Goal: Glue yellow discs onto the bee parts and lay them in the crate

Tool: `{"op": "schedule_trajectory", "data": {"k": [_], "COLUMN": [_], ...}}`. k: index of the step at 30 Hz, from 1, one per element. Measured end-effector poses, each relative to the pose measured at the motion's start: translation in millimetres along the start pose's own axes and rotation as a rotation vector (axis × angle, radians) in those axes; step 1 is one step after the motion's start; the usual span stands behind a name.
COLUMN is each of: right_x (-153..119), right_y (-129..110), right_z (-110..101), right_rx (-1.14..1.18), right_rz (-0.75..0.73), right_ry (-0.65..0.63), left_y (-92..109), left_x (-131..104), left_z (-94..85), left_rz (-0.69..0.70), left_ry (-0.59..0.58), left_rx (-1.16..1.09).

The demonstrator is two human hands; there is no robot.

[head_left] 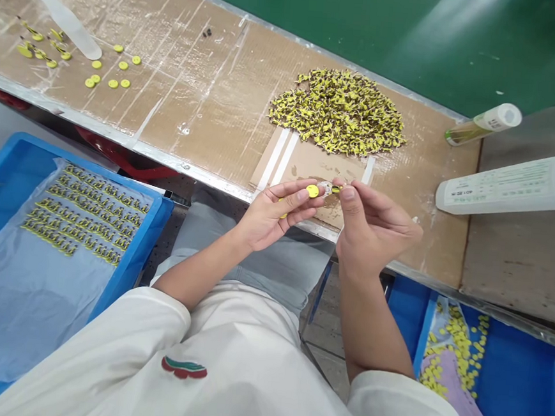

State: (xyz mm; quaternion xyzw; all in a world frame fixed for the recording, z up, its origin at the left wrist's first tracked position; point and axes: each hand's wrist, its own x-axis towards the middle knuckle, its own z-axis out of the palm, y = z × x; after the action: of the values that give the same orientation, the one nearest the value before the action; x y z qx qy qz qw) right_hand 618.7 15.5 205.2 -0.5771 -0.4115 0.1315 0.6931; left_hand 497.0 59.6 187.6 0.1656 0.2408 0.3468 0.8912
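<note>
The yellow disc (313, 191) is over the bench's (204, 93) near edge, pinched in my left hand (274, 214), face up, presumably so I can see it. My right hand (372, 225) closes thumb and fingertips on a small dark-and-yellow piece (335, 189) beside it (touching or not, I can't tell). The pile (342, 114) lies just beyond, likely for easy reach; leftward, rows (108, 214) line the blue tray (159, 215), perhaps for order.
</note>
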Motion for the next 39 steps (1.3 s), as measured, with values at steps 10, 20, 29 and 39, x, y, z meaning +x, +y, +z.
{"op": "schedule_trajectory", "data": {"k": [10,20,29,39], "right_x": [-6.2,-7.3,-8.4,-4.9], "right_y": [-0.8,4.9,7.2,5.7], "right_z": [2.3,-1.2,-1.7,1.5], "right_rx": [-0.099,-0.146,-0.127,-0.148], "right_rz": [-0.045,-0.100,-0.159,-0.149], "right_ry": [-0.009,-0.065,-0.121,-0.183], "left_y": [-1.0,-2.6,-5.1,-7.0], "left_x": [-1.4,-0.5,0.3,0.5], "left_z": [3.6,1.2,-0.4,-1.3], "left_rz": [-0.015,0.020,0.039,0.118], "left_ry": [0.054,0.048,0.074,0.116], "left_rx": [-0.036,-0.004,-0.026,0.021]}}
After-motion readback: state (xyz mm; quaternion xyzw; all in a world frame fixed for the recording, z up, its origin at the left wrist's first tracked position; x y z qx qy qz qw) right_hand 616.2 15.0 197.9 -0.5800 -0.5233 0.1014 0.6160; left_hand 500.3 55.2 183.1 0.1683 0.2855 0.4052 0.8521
